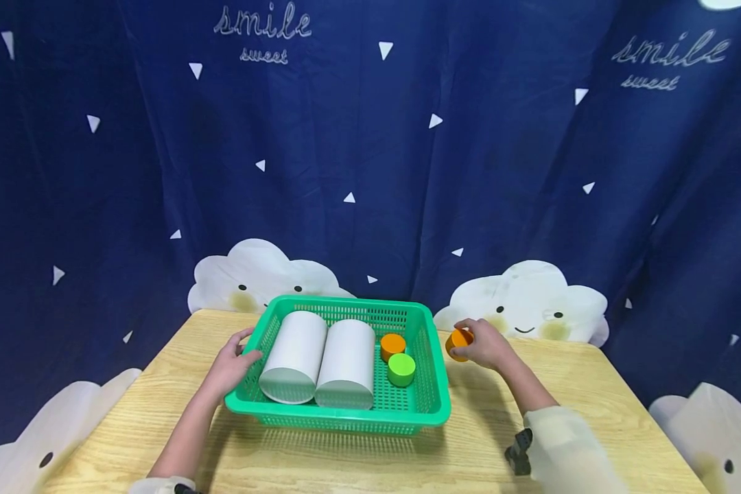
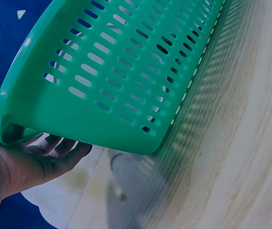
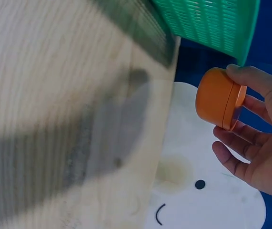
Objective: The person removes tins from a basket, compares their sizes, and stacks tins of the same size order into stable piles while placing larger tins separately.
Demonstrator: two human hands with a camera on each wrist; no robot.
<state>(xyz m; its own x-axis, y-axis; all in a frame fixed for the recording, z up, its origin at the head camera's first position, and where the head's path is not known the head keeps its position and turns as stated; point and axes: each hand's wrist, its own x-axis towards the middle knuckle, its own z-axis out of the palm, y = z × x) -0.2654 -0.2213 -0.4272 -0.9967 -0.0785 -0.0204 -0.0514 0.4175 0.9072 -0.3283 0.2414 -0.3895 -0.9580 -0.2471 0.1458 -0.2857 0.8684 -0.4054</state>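
Observation:
A green plastic basket (image 1: 339, 416) sits on the wooden table. Its left rim is gripped by my left hand (image 1: 231, 366), whose fingers reach beneath the rim in the left wrist view. Just outside the basket's right side, my right hand (image 1: 486, 345) pinches a small orange round container (image 3: 216, 98) between thumb and fingers, raised above the table. Inside the basket lie two white cylinders (image 1: 296, 350) side by side. To their right are another orange round container (image 1: 392, 344) and a lime-green one (image 1: 401, 370).
The light wooden table (image 1: 346, 466) extends around the basket on both sides and in front. Behind it hangs a dark blue curtain (image 1: 321, 158) with white clouds and triangles, close to the table's back edge.

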